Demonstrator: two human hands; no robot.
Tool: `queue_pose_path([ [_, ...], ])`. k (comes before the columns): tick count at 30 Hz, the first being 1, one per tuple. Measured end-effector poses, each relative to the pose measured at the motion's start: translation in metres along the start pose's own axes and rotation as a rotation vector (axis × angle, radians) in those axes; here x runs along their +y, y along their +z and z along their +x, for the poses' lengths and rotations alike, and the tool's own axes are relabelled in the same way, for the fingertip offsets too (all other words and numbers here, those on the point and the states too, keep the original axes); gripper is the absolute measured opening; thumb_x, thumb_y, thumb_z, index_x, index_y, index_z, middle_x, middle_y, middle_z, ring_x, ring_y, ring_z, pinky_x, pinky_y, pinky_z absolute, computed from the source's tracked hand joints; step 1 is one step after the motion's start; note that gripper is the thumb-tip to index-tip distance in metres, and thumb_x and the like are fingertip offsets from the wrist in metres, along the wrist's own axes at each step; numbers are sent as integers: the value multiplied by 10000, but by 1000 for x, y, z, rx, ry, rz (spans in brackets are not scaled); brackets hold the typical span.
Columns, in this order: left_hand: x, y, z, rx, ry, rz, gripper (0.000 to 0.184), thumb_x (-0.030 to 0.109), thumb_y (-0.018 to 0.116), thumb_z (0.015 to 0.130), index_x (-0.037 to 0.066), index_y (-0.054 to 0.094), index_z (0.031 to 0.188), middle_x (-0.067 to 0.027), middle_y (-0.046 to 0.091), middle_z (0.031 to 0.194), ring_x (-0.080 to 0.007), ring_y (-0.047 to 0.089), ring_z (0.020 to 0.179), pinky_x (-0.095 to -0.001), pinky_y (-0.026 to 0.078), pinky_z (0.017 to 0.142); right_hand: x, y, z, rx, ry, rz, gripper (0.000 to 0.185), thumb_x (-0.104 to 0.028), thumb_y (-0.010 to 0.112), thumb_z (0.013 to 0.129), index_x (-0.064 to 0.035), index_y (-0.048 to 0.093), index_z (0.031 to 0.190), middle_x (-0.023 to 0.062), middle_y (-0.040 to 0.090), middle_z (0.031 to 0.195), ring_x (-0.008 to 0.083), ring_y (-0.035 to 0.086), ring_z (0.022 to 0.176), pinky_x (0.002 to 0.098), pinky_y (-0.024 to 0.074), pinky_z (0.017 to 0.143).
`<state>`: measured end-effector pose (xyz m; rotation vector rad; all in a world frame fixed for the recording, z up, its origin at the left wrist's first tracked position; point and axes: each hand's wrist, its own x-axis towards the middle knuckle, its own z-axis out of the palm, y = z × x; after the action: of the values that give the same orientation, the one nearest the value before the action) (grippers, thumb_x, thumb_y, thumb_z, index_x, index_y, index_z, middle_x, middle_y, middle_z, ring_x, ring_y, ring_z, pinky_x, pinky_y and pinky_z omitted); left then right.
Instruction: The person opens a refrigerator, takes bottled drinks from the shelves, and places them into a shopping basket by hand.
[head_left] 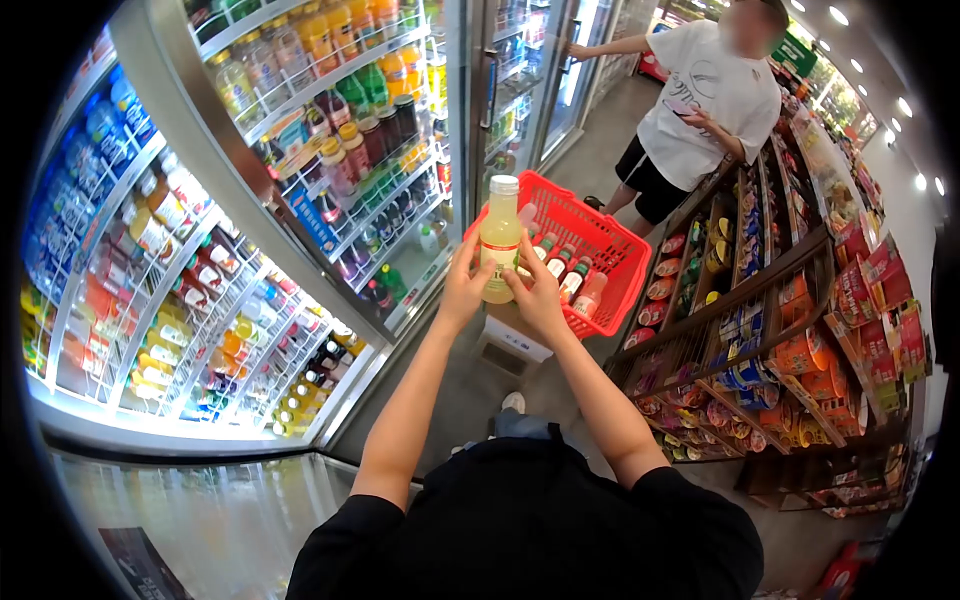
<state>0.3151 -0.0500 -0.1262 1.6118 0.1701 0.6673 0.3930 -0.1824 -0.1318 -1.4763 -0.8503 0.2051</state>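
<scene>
Both of my hands hold one bottle of pale yellow drink (499,229) upright, with a white cap and a green and red label. My left hand (465,283) has its fingers around the bottle's left side, and my right hand (538,298) grips its right side, the thumbs near the lower label. Just beyond the hands is a red plastic basket (622,262). Several bottles (573,280) with dark, red and pink contents lie in it. Beneath the held bottle a cardboard box (515,328) shows in part.
Drink coolers (290,190) with full shelves line the left side, one with its door open (85,500). Snack shelves (760,350) stand on the right. Beyond the basket, a person in a white shirt (700,100) touches a cooler door handle and holds a phone.
</scene>
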Motion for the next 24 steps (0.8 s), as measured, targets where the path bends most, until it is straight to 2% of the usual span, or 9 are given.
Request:
queue_pose_path([
  [2,-8,22,22,-55,29,-51,566,107,572,952,60,369,1479,-124,432,1353,-220,504,1220,-345,476,972,6,-24,8,41,1,-47,729,-15,605,938,-38,193,1539,147,489,1409,188,538,1222,310,502,953],
  [4,-24,44,43,-118,-8,-15,599,85,576,940,67,348,1494,-126,428,1362,-233,517,1218,-350,471,987,12,-45,17,124,54,15,727,-26,627,920,-22,223,1524,199,584,1309,230,622,1136,313,538,897],
  [5,-37,55,55,-153,-73,-199,614,78,583,933,85,346,1500,-130,445,1347,-221,545,1184,-348,481,976,14,-56,21,129,84,1,720,-51,619,933,-34,215,1530,198,626,1249,220,633,1120,318,532,888],
  [8,-52,78,81,-189,4,-28,614,74,585,933,99,350,1500,-142,474,1335,-195,569,1138,-344,497,948,37,-86,34,95,159,-102,745,-53,609,947,-50,167,1547,133,573,1321,166,571,1169,301,500,931],
  [10,-51,93,92,-181,-52,-53,610,62,589,929,107,366,1494,-147,509,1323,-194,580,1111,-341,503,919,57,-98,42,112,169,-80,753,-69,619,942,-43,168,1544,156,574,1319,188,584,1166,317,505,932],
  [12,-80,103,99,-207,-137,-43,571,49,593,922,78,409,1461,-146,559,1279,-208,599,1087,-335,507,885,80,-106,42,179,134,-153,735,-141,647,930,-44,232,1528,208,644,1214,238,653,1088,339,512,899],
  [18,-126,126,107,-140,-232,26,500,68,616,912,-21,459,1379,-155,620,1174,-214,629,1032,-329,505,878,140,-121,48,166,215,-69,742,-116,653,905,-71,241,1520,175,655,1163,234,666,1036,343,534,870],
  [22,-138,123,113,-229,-363,149,536,125,602,940,-19,420,1424,-143,586,1263,-200,552,1152,-326,454,978,135,-120,52,153,431,-12,738,-99,654,898,-107,257,1520,160,649,1163,214,669,994,330,538,833],
  [24,-174,121,118,-210,-320,211,536,128,600,937,-32,421,1416,-149,597,1242,-202,579,1111,-322,478,941,139,-119,58,111,507,-24,711,-83,642,908,-117,275,1515,152,610,1191,184,660,980,284,561,717],
])
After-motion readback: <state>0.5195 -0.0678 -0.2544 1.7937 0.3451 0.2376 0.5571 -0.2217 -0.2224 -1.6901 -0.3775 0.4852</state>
